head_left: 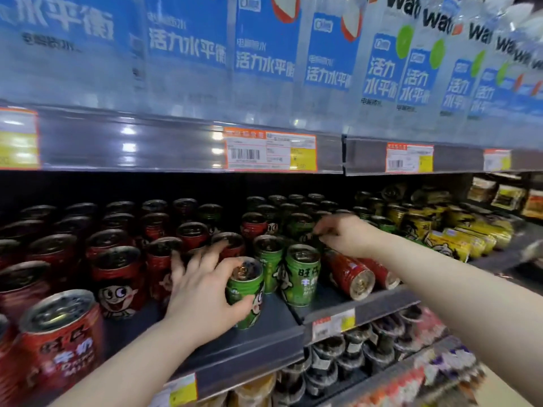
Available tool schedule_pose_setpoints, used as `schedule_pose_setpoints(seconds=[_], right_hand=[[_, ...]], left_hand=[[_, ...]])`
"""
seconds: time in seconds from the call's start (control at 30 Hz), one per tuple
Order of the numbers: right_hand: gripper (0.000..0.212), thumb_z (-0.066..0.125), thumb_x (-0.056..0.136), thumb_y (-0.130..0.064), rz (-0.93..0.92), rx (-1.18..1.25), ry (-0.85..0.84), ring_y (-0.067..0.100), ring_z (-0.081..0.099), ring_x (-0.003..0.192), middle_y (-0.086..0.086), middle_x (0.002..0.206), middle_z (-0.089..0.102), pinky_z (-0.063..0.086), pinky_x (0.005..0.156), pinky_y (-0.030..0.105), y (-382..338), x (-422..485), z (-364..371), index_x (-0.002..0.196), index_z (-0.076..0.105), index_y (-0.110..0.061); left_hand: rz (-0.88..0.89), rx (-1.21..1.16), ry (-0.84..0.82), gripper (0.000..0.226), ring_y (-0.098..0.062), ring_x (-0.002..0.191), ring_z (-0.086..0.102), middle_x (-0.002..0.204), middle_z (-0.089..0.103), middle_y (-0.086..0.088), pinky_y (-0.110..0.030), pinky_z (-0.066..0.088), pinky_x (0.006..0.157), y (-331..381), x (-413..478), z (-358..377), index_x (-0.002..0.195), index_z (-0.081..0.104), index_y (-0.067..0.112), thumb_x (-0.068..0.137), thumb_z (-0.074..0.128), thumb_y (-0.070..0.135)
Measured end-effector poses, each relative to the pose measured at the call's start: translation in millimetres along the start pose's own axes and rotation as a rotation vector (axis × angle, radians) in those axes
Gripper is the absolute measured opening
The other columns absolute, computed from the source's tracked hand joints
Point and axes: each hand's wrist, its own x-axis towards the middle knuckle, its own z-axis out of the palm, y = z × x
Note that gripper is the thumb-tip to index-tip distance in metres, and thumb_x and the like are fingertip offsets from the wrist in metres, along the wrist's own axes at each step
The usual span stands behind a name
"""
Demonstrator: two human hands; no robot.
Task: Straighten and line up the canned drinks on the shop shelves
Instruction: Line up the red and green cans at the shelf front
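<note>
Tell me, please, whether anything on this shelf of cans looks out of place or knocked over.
Yes: two red cans lie on their sides right of the upright green cans, below the right hand, ends facing out. Further right, yellow cans lie flat too. The left hand grips one front green can.

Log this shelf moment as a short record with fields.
left hand: grips the front green can by its top and side
right hand: curled over rear green cans, grip unclear
toppled red cans: two, lying on their sides under the right wrist
upright red cans: rows at left
yellow cans: front ones lying down, far right
</note>
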Motion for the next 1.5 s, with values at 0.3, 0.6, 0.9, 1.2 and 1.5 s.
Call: schedule_pose_setpoints(seconds=[0.3,0.6,0.9,1.2,1.5], right_hand=[[0.113,0.061,0.066,-0.072,0.093,-0.465,-0.286,0.03,0.04,0.13,0.011,0.15,0.027,0.037,0.105,0.038,48.4,-46.7,26.6,0.15,0.005,-0.021],[0.067,0.069,0.073,-0.044,-0.048,0.032,-0.142,0.019,0.054,0.091,0.0,0.108,0.057,0.043,0.074,0.027,74.3,-27.5,8.9,0.124,0.037,-0.015],[0.075,0.07,0.074,-0.052,-0.287,0.192,-0.257,0.011,0.048,0.12,-0.004,0.138,0.047,0.039,0.102,0.023,107.8,-3.2,-12.6,0.138,0.041,-0.025],[0.112,0.057,0.066,-0.076,-0.427,-0.624,-0.11,0.031,0.052,0.117,0.01,0.149,0.028,0.044,0.091,0.037,164.4,-34.4,15.4,0.149,0.002,-0.023],[0.057,0.06,0.068,-0.047,-0.199,0.175,0.025,0.018,0.057,0.098,-0.002,0.115,0.056,0.048,0.084,0.032,161.8,-22.0,-9.2,0.118,0.044,-0.025]], left_hand=[[-0.181,0.111,-0.045,0.067,-0.024,0.144,0.004,0.152,0.023,0.004,-0.066,-0.009,0.107,34.3,17.0,2.6,0.129,0.041,0.038,0.074,0.042,0.076],[-0.232,0.229,0.052,0.078,-0.024,0.143,0.006,0.151,0.023,0.004,-0.062,-0.01,0.108,73.8,21.6,2.8,0.133,0.036,0.036,0.07,0.037,0.081],[0.078,0.201,-0.142,0.098,-0.017,0.14,0.02,0.151,0.027,0.002,-0.049,-0.011,0.113,166.5,56.4,38.3,0.147,0.016,0.023,0.071,0.061,0.065],[-0.116,0.391,-0.096,0.102,-0.029,0.134,0.032,0.141,0.043,-0.007,-0.053,-0.012,0.113,193.8,76.1,68.8,0.146,0.022,0.016,0.07,0.041,0.081],[-0.064,0.061,0.056,0.089,-0.017,0.136,0.027,0.143,0.035,0.0,-0.036,-0.009,0.115,194.6,62.1,57.1,0.147,0.019,0.02,0.078,0.055,0.063]])
